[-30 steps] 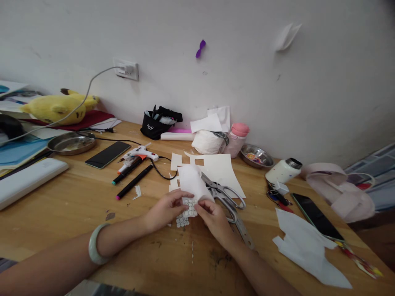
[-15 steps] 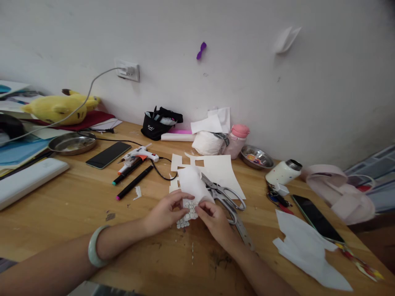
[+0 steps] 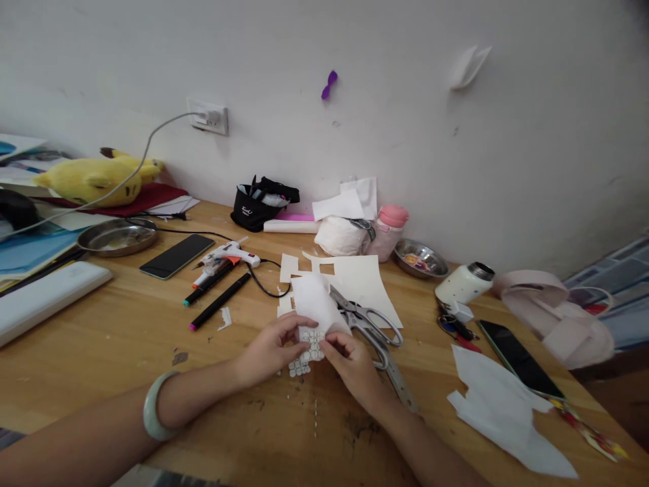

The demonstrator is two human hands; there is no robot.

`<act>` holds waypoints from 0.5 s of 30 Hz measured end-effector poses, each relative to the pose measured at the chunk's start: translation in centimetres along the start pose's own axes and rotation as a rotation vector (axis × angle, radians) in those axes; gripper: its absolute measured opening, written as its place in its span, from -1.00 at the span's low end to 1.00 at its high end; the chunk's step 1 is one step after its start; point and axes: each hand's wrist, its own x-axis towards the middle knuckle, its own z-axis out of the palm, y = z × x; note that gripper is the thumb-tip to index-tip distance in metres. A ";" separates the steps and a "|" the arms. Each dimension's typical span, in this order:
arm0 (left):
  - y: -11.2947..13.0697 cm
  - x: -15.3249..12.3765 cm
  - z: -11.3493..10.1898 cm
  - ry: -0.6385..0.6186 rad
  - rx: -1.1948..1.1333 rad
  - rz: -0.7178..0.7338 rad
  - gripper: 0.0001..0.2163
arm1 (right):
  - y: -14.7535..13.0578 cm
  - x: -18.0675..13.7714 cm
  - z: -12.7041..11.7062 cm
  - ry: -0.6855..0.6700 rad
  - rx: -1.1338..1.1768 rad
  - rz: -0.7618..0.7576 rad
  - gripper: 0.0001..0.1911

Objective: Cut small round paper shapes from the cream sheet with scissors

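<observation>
Between my two hands is a white sheet of paper (image 3: 317, 304), curled at its far end, with small rounded shapes outlined in dark on its near part. My left hand (image 3: 276, 348) pinches its left edge between thumb and fingers. At the right edge, my right hand (image 3: 352, 362) grips it with the fingertips. A small patterned piece (image 3: 299, 367) with similar rounded shapes shows just below the sheet; whether it is joined to it I cannot tell. Grey-handled scissors (image 3: 372, 325) lie beyond my right hand, partly over cut cream paper (image 3: 359, 284). A metal ruler (image 3: 400, 382) lies beside my right wrist.
At left are a white glue gun (image 3: 230, 252), a black marker (image 3: 220, 301), a phone (image 3: 177, 256) and a metal dish (image 3: 117, 237). To the right lie torn tissue paper (image 3: 507, 412), another phone (image 3: 520, 358) and a white bottle (image 3: 464, 284). A black pouch (image 3: 256, 206) stands near the wall.
</observation>
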 end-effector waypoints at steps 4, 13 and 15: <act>0.0 0.0 0.0 0.002 -0.003 0.016 -0.73 | 0.1 0.0 0.0 -0.001 -0.008 0.004 -0.72; -0.3 -0.1 0.1 -0.006 -0.156 -0.049 -0.74 | -0.2 0.1 0.0 -0.016 0.136 0.079 -0.68; -0.4 -0.1 0.2 -0.009 -0.179 -0.061 -0.74 | -0.5 0.1 -0.1 -0.028 0.233 0.161 -0.66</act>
